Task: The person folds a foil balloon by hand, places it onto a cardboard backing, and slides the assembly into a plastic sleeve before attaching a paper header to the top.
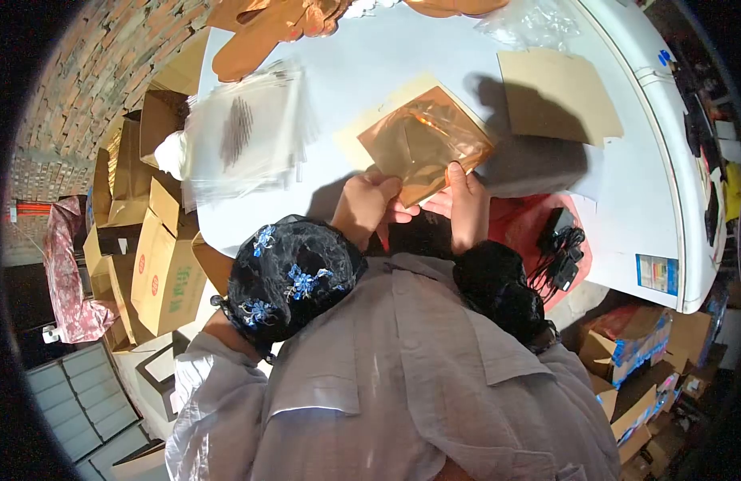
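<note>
A flat, shiny copper-coloured packet (427, 140) is held in front of me over the white table (338, 72). My left hand (366, 204) pinches its lower left edge between thumb and fingers. At the lower right edge, my right hand (467, 204) grips it with the thumb on top. A cream sheet (350, 151) shows behind the packet. To the left lies a loose stack of clear plastic bags (254, 128) with a dark patch on it. A tan cardboard sheet (555, 92) rests to the right, partly in shadow.
Copper-coloured pieces (286, 28) and crumpled clear plastic (539, 26) lie along the table's far side. Near my right forearm is a red bag (531, 220) with black power adapters (559, 240) and cables. Cardboard boxes (163, 268) stand left of the table; more boxes (635, 353) are at lower right.
</note>
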`<state>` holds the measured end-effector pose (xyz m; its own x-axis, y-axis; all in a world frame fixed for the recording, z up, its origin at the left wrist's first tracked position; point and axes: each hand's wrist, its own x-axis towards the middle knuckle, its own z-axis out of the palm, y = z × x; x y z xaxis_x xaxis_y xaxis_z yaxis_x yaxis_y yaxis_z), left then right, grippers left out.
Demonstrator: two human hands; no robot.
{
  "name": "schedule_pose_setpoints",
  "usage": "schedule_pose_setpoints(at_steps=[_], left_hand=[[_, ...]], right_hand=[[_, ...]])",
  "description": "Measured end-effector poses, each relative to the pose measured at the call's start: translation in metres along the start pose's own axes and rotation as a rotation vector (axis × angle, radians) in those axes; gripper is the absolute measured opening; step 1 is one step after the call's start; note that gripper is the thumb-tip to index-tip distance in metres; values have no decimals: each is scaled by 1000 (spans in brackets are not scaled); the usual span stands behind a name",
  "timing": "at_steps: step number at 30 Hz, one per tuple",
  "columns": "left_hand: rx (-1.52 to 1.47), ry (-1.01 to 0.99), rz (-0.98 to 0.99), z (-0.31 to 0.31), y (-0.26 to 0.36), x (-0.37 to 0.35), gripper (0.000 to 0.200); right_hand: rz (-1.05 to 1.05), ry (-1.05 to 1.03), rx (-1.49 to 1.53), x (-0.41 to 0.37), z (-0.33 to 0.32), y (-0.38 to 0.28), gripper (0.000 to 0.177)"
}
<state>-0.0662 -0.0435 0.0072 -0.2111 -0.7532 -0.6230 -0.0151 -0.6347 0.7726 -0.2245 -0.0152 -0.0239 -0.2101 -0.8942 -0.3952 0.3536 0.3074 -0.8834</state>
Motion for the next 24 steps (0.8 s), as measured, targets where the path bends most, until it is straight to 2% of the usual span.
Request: schedule_pose_setpoints(at_steps=[6, 10, 13, 16, 19, 22, 24], left_hand=[[-94, -22, 23, -3, -6, 2, 31], [-144, -56, -26, -8, -5, 3, 27], [-3, -102, -56, -17, -7, 10, 25], [148, -196, -3, -23, 0, 11, 29], [110, -183, -15, -20, -1, 12, 27], [86, -104, 86, -15, -8, 9, 27], [23, -61, 79, -14, -9, 5, 27]], right_hand=[[35, -3, 41, 1, 1, -7, 42], [15, -1, -21, 4, -3, 0, 38], [25, -21, -3, 8, -7, 4, 36], [48, -31, 19, 9, -5, 4, 34], [71, -15, 16, 6, -4, -1, 32], [70, 8, -31, 7, -3, -2, 32], [63, 28, -50, 7, -3, -1, 33]])
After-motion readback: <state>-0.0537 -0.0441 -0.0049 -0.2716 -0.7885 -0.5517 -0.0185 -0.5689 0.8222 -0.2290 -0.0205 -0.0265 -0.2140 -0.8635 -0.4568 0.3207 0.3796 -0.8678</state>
